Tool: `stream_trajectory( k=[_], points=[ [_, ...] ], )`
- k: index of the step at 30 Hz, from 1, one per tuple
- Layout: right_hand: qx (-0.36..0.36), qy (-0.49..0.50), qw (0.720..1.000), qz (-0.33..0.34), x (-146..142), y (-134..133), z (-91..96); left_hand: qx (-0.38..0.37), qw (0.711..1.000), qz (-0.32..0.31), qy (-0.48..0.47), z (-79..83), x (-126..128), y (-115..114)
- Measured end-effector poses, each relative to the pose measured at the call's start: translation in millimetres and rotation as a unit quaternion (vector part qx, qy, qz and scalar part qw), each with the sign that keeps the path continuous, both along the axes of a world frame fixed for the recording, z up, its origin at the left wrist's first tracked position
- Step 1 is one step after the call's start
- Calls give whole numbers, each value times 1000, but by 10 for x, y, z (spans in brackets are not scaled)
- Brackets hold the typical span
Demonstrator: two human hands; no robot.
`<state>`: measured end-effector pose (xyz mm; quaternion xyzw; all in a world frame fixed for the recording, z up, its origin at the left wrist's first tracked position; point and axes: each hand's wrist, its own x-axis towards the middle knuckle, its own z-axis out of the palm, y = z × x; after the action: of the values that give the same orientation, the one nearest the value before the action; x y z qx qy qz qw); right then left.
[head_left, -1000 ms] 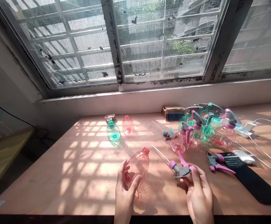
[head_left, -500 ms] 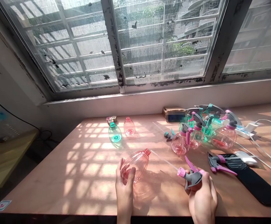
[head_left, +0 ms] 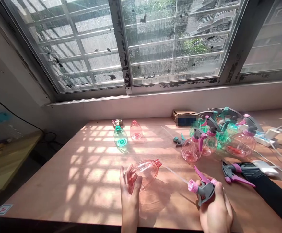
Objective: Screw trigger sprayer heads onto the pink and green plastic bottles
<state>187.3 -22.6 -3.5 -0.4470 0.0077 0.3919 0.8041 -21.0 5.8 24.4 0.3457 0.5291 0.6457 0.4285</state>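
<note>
My left hand (head_left: 130, 194) is closed around the base of a clear pink bottle (head_left: 147, 174), which leans far over with its open threaded neck to the right. In my right hand (head_left: 216, 207) is a grey-and-pink trigger spray head (head_left: 205, 191), its collar facing left. The thin clear tube (head_left: 176, 174) runs from that collar up to the left, its tip close by the bottle's mouth; whether it is inside I cannot tell. Another grey-and-pink spray head (head_left: 235, 174) lies right of my right hand, across a black flat object (head_left: 269, 191).
A green bottle (head_left: 120, 137) and a pink bottle (head_left: 136, 131), both without heads, stand at the back left. Several spray bottles with heads (head_left: 192, 150) crowd the right, near a cardboard box (head_left: 184, 117). A loose teal spray head (head_left: 179, 140) lies beside them. White cables (head_left: 280, 158) cross the right side.
The pink bottle has tipped further toward level, its neck moving right and down. My right hand and the spray head have shifted slightly right and down. The camera view has moved a little.
</note>
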Motion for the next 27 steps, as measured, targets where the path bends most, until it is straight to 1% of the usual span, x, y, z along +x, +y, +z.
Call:
stream_trajectory(
  k=[5,7,9,13,17,18,20,22,23,25,27],
  points=[
    [16,14,999,-32,7,8,18,-13,999,-28,-12,-29,-49,-3],
    [6,26,998,-54,-4,-4,59,-12,999,-45,-10,-38,-79,-15],
    [-18,33,998,-59,-22,-27,114,3,998,-56,0,-36,-92,-33],
    [-46,14,998,-32,-65,-71,235,29,999,-34,4,-1,-66,-69],
    [-51,13,997,-53,-104,-68,291,9,1000,-26,1,12,-75,-84],
    [-47,10,997,-57,-112,-65,286,0,999,-40,16,2,-84,-88],
    [-29,-11,998,-54,-123,-66,253,-10,994,-93,58,-32,-93,-97],
    [-7,-52,998,-31,-122,-79,197,-7,984,-150,93,-75,-82,-109],
    [0,-72,997,-12,-117,-88,165,-2,981,-168,101,-95,-70,-115],
    [-2,-97,994,40,-97,-104,100,3,980,-174,101,-122,-48,-120],
    [-7,-110,986,125,-77,-110,46,-5,983,-160,91,-126,-39,-114]
  ],
)
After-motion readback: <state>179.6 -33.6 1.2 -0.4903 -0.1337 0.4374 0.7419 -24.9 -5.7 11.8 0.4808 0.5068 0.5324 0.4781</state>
